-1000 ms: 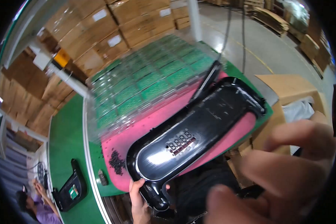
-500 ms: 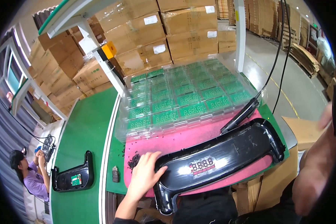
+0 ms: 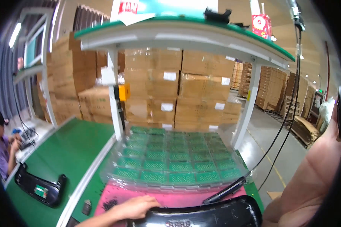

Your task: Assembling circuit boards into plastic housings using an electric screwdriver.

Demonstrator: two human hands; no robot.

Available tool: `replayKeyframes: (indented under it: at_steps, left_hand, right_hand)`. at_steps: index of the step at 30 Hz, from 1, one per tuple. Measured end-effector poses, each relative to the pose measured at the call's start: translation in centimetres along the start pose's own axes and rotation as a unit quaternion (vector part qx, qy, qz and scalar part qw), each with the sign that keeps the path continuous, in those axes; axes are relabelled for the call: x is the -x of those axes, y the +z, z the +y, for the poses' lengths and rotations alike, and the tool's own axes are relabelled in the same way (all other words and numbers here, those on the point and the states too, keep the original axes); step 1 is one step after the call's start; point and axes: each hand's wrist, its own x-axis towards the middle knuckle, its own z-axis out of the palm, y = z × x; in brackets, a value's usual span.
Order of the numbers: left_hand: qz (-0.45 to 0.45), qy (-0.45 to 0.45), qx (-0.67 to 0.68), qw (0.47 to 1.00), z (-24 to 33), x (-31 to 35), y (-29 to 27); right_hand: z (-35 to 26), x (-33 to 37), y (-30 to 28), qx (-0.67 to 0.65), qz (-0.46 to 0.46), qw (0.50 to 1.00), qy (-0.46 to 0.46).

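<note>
A glossy black plastic housing (image 3: pixel 201 215), with a digit display window in its face, lies at the lower edge of the head view, partly cut off. My left hand (image 3: pixel 138 207) is closed over its far left edge, the thumb hidden. At the right, very near the camera, my raised right hand (image 3: pixel 305 185) looms large and blurred. Its fingers do not show clearly, and it is apart from the housing. Just beyond the housing lies a black corded electric screwdriver (image 3: pixel 225 192). Small black screws (image 3: pixel 110 204) are heaped on the pink mat (image 3: pixel 170 198) beside my left forearm.
Clear plastic trays of green circuit boards (image 3: pixel 180 166) stand behind the mat. A shelf (image 3: pixel 185 36) spans above on white posts. Another black housing (image 3: pixel 39 189) sits on the green bench (image 3: pixel 75 151) at left, near a person in purple (image 3: pixel 3 153). Cartons (image 3: pixel 151 83) are stacked behind.
The view has tilted upward, so the bench sits lower and the shelf shows. My left hand stays at the housing's left end. My right hand appears higher and larger at the right.
</note>
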Motion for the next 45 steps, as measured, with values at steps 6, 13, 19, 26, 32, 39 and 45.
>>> replayKeyframes:
  at_steps: [6,13,19,26,32,39,45]
  left_hand:
    - [0.132,0.030,0.057,0.989,-0.7,-2.0,-0.2]
    - [0.161,-0.007,0.012,0.987,0.1,-2.0,0.9]
    - [0.171,-0.012,0.010,0.985,-0.2,0.1,1.6]
    - [0.169,0.006,0.022,0.985,-0.3,-0.8,1.4]
    - [0.230,-0.010,0.008,0.973,-0.1,-1.1,0.9]
    - [0.490,-0.072,0.195,0.846,0.3,0.1,-1.0]
    - [0.166,0.046,0.657,0.734,4.2,1.5,-0.5]
  right_hand:
    - [-2.6,6.0,4.8,-0.001,0.075,0.985,0.154]
    - [0.4,23.4,13.9,0.030,-0.147,0.865,0.478]
    - [0.5,37.5,23.1,0.121,-0.611,0.567,0.540]
    - [2.7,44.5,25.9,0.215,-0.654,0.550,0.473]
    - [0.8,36.2,21.7,0.104,-0.509,0.696,0.496]
    - [-9.6,18.9,8.7,-0.428,-0.233,0.558,0.672]
    - [-19.3,13.1,0.5,-0.389,-0.199,0.511,0.740]
